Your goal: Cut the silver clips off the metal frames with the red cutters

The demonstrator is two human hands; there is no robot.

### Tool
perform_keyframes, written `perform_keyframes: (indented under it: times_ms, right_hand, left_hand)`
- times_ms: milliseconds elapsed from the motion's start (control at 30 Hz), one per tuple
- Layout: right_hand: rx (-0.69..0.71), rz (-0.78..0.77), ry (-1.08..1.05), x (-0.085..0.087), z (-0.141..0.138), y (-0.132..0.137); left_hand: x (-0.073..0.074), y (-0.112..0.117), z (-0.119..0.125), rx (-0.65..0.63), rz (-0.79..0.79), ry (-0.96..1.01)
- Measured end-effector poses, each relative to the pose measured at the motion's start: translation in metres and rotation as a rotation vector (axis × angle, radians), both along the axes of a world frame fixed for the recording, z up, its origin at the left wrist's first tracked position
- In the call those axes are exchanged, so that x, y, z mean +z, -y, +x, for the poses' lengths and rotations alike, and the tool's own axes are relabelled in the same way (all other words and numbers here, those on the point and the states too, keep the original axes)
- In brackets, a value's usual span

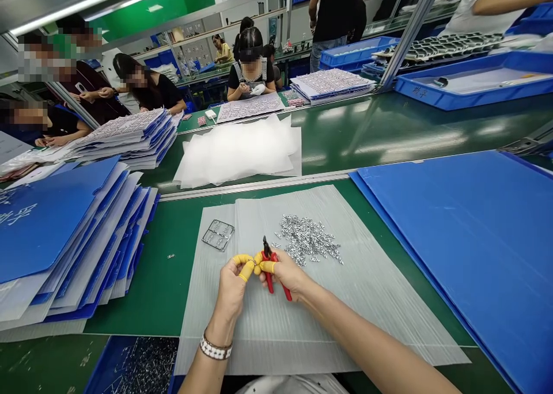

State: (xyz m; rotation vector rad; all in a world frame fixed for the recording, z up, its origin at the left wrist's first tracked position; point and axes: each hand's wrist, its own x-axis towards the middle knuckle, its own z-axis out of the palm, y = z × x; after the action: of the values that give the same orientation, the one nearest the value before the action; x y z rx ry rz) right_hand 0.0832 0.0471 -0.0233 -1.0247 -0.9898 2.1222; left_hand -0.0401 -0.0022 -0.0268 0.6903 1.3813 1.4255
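My right hand (285,272) is wrapped around a pair of red-handled side cutters (288,293), whose dark jaws point up and away from me. Yellow finger cots cover the fingertips of both hands. My left hand (233,281) pinches at a tiny piece, mostly hidden where the fingertips of both hands meet. Just beyond the cutters lies a loose pile of small shiny metal parts (306,238). To the left of it, a square frame with small parts on its runners (218,235) rests flat on the white foam sheet (345,319).
Stacked blue boards with white sheets (64,209) stand at left, and large blue boards (466,233) lie at right. A blue bin (101,371) of metal scraps sits below the left edge. White foam sheets (237,152) lie across the bench, where several people work.
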Motion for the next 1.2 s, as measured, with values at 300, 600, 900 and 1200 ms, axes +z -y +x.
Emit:
perform_keyframes:
  times_ms: [300,600,900,1200]
  right_hand:
    - [-0.011,0.196,0.111,-0.005,0.007,0.000]
    - [0.108,0.642,0.492,0.006,0.021,-0.011]
    - [0.343,1.154,1.248,0.029,0.056,-0.023]
    - [0.562,1.287,1.183,0.046,0.048,-0.015]
  left_hand:
    - [0.004,-0.001,0.007,-0.005,-0.021,0.004]
    - [0.000,-0.001,0.007,0.014,0.000,-0.065]
    - [0.000,-0.001,0.006,-0.002,-0.032,-0.073]
    - [-0.006,0.005,0.002,-0.031,0.057,-0.188]
